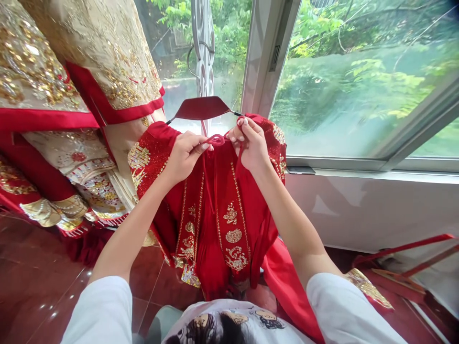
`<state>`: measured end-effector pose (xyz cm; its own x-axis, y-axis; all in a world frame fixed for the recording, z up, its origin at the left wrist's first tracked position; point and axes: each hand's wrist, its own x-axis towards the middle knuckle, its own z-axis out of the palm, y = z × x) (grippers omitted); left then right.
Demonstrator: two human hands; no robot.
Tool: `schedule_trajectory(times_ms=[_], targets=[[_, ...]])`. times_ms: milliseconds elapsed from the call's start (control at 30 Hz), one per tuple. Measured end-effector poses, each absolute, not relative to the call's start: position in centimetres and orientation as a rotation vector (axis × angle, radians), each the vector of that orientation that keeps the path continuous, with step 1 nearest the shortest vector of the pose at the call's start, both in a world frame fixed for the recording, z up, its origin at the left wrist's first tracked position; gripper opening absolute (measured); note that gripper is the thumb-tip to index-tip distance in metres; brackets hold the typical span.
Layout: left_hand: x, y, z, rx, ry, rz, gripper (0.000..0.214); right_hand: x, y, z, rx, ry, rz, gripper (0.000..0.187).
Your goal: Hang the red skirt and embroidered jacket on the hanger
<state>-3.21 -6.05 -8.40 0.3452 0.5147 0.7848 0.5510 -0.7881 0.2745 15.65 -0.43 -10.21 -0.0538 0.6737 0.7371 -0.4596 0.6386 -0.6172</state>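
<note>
A red garment (215,215) with gold embroidery hangs in front of me on a dark red hanger (201,108). Its hook is caught on a white ornamental bar (202,43) by the window. My left hand (184,154) and my right hand (250,142) are both raised to the top edge of the garment. Each hand pinches one end of a thin red cord (216,140), which forms a small loop between them. My fingers are closed on the cord.
More red and cream gold-embroidered garments (75,100) hang at the left. A large window (358,76) with green trees outside fills the right, above a white sill and wall. The floor (32,286) has glossy dark red tiles. Red fabric (394,272) lies at the lower right.
</note>
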Motion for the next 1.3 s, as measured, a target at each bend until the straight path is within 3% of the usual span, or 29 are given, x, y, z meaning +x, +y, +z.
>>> schedule_trajectory(times_ms=[133,300,467,667,800,1000,1133,1300], targets=[[-3.8,-6.2,-8.2,-2.491,-1.149,-1.323,0.026,15.1,0.5,-10.3,-0.22,-1.315,0.896,0.031],[-3.1,-4.2,-9.0,-2.429,-1.197,-1.389,0.031,13.8,-0.3,-11.1,-0.355,-1.49,0.54,0.028],[-2.5,-2.8,-9.6,-2.363,-1.169,-1.159,0.029,12.8,-1.8,-11.3,-0.444,-1.701,0.326,0.031],[-2.7,-3.4,-9.6,-2.422,-1.103,-1.122,0.021,14.0,0.1,-11.6,-0.375,-1.543,0.551,0.032],[-3.0,-3.4,-9.1,-2.546,-1.183,-1.269,0.019,15.4,0.2,-11.5,-0.222,-1.759,0.596,0.044],[-3.3,-2.9,-8.3,-2.906,-1.169,-1.787,0.015,15.6,-1.3,-10.9,-0.311,-2.009,0.117,0.016],[-2.9,-3.2,-8.4,-2.773,-1.256,-2.036,0.02,14.4,-0.8,-11.7,-0.463,-1.826,-0.198,0.021],[-3.0,-3.2,-8.5,-2.674,-1.319,-1.851,0.026,12.9,1.0,-13.1,-0.513,-1.613,-0.466,0.025]])
